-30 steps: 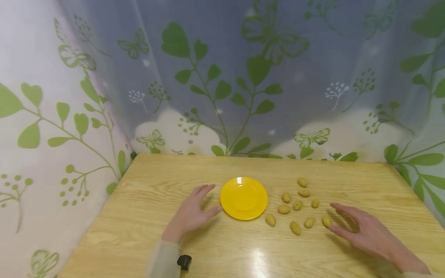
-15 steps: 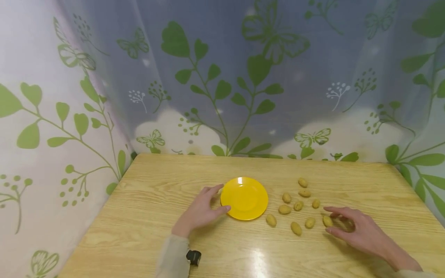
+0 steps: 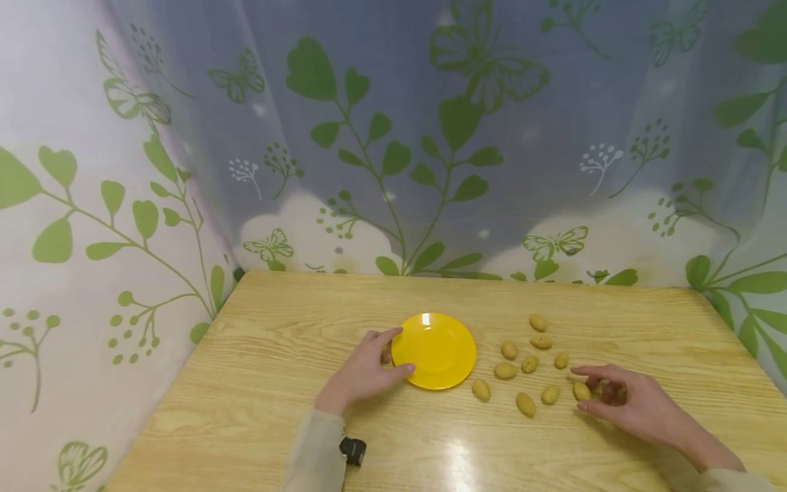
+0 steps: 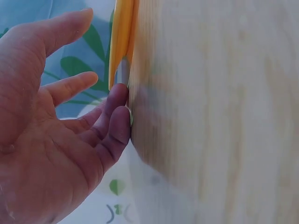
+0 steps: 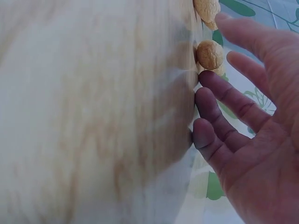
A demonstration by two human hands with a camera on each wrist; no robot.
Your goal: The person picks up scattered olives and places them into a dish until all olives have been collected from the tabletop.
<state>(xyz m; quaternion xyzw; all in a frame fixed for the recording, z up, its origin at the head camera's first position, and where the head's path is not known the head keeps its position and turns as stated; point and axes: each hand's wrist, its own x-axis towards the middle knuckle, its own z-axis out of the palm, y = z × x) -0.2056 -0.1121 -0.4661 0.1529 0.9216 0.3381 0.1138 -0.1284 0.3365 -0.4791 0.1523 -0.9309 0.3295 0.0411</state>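
Head view: between the left and right edges of the counter (image 3: 277, 307) sits a yellow plate (image 3: 434, 352); the left hand (image 3: 363, 372) stands loose at its left rim, thumb over it, not gripping. Relaxed, the right hand (image 3: 642, 408) frames the small potato (image 3: 581, 391) nearest the counter's right edge, apparently without pinching. I'd close thumb and fingertip evenly around its middle, clear of the other potatoes (image 3: 550, 394).

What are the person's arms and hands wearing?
Both arms have long, pale beige sleeves. The left sleeve ends at the wrist, with a small, blocky black device beside it. Only a bit of the right sleeve shows. The left hand and right hand are bare, without gloves.
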